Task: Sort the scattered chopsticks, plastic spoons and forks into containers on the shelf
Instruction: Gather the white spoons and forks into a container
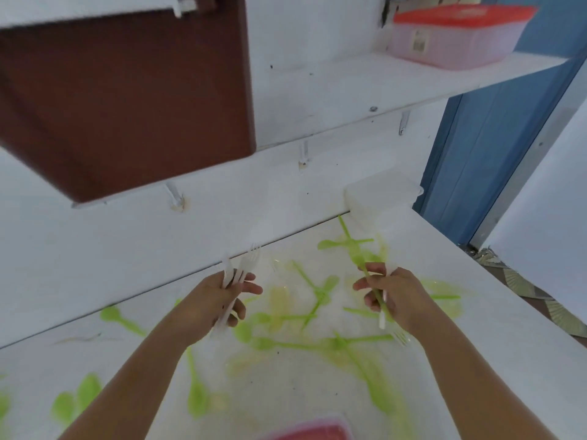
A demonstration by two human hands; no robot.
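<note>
White forks [242, 268] fan from the gripping left hand [216, 301]; right hand [395, 295] pinches a green utensil [375, 291].

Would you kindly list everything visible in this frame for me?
green spoons: many, green, scattered on the white counter
pale utensils: several, yellowish, among the spoons, too blurred to type
white forks: a few, white, in the left hand
green utensil: one, green, in the right hand beside a white piece
lidded box: one, pink with orange-red lid, on the upper shelf
translucent box: one, whitish, counter's back corner
red-pink container: one, bottom edge, cut off
brown panel: one, upper left
blue door: one, right
left hand: grips the forks
right hand: grips the green utensil
</note>
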